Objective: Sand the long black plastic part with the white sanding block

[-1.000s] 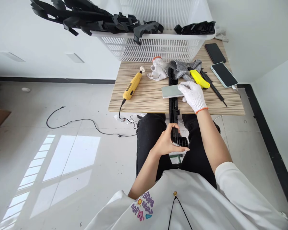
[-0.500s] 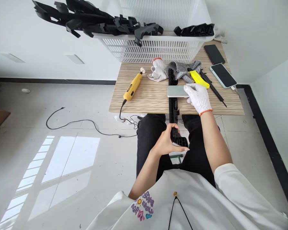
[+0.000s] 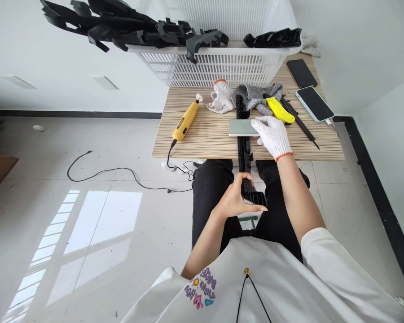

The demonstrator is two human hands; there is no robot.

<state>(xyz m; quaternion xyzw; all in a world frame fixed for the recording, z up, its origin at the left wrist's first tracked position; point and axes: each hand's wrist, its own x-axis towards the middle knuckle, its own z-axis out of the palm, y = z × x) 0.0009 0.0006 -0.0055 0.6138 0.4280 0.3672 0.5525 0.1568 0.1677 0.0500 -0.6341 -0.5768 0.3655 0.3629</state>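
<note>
A long black ribbed plastic part [image 3: 244, 154] runs from the wooden tabletop [image 3: 205, 143] out over my lap. My bare left hand [image 3: 237, 197] grips its near end, thumb and fingers on either side. In a white knitted glove, my right hand [image 3: 272, 134] holds one end of a flat grey-green block [image 3: 241, 128], which looks like a sharpening stone. The block lies crosswise over the black part and hides a short stretch of it. Whether the two press together I cannot tell.
A yellow rotary tool [image 3: 186, 121] with a cord lies left. Behind are a white glove [image 3: 221, 96], a grey cloth [image 3: 252, 96], a yellow-handled tool [image 3: 280, 110], black calipers [image 3: 299, 120] and two phones [image 3: 313, 104]. Black parts [image 3: 138, 33] rest across a white basket [image 3: 215, 67].
My right hand has slid a little to the left with the grey-green block, which now sticks out further past the black part's left side. My left hand keeps its grip.
</note>
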